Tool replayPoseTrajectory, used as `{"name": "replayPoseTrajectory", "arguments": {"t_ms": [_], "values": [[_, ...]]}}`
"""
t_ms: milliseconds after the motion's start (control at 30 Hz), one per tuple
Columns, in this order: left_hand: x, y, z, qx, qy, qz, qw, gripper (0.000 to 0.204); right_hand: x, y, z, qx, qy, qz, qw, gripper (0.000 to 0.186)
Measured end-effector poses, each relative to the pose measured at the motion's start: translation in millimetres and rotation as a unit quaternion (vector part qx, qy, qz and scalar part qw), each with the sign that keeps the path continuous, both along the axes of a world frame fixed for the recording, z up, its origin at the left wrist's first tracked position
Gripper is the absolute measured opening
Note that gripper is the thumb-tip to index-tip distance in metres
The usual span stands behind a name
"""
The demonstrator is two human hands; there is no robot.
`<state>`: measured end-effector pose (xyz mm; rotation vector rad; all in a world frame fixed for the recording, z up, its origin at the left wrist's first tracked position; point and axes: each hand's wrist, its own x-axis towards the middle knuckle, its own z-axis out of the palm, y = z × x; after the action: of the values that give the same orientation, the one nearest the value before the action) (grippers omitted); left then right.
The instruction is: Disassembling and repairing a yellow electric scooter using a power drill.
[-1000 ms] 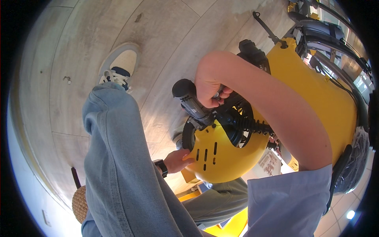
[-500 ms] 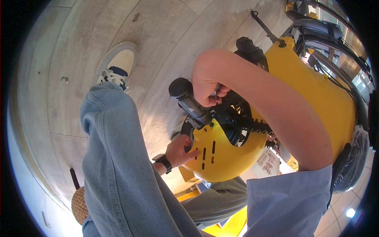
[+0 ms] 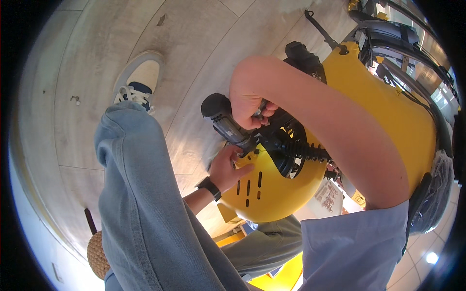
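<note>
A curved yellow mudguard-like cover [image 3: 272, 203] with dark slots sits in front of me, with a black coil-spring shock absorber [image 3: 306, 150] beside it. My right hand [image 3: 248, 109] comes in over the large yellow body panel [image 3: 383, 102]. Its fingers are curled round a small metallic piece, mostly hidden by the hand. Next to that hand lies a black cylindrical housing [image 3: 225, 121]. My left hand [image 3: 227, 169], with a dark watch on its wrist, is at the cover's upper left edge. Its thumb rests over the yellow surface; the fingers are bent at the black joint under the housing, their grip partly hidden.
My jeans-clad leg [image 3: 141, 194] and shoe [image 3: 141, 80] are on the wood-look floor [image 3: 194, 43]. A black kickstand-like bar [image 3: 323, 31] sticks out from the panel. Black tubing [image 3: 417, 53] and a clear plastic-wrapped part [image 3: 429, 194] stand at the right. A woven round object [image 3: 97, 254] is at lower left.
My left hand has moved up and slightly right along the cover's edge, to the joint below the black housing. My right hand stays curled in the same place on the machine.
</note>
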<state>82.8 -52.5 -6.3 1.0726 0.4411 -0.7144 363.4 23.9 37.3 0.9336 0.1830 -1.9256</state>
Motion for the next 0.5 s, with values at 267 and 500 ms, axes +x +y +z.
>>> {"name": "replayPoseTrajectory", "arguments": {"t_ms": [267, 500], "values": [[26.0, -9.3, 4.7, -0.07, 0.038, -0.038, 0.996, 0.038, 0.7, -9.6, 5.6, -0.011, -0.008, 0.013, 1.0, 0.007], [35.5, -11.3, 8.3, -0.036, -0.004, 0.022, 0.999, 0.028, 7.7, 1.0, 4.7, -0.011, -0.02, 0.007, 1.0, 0.008]]}}
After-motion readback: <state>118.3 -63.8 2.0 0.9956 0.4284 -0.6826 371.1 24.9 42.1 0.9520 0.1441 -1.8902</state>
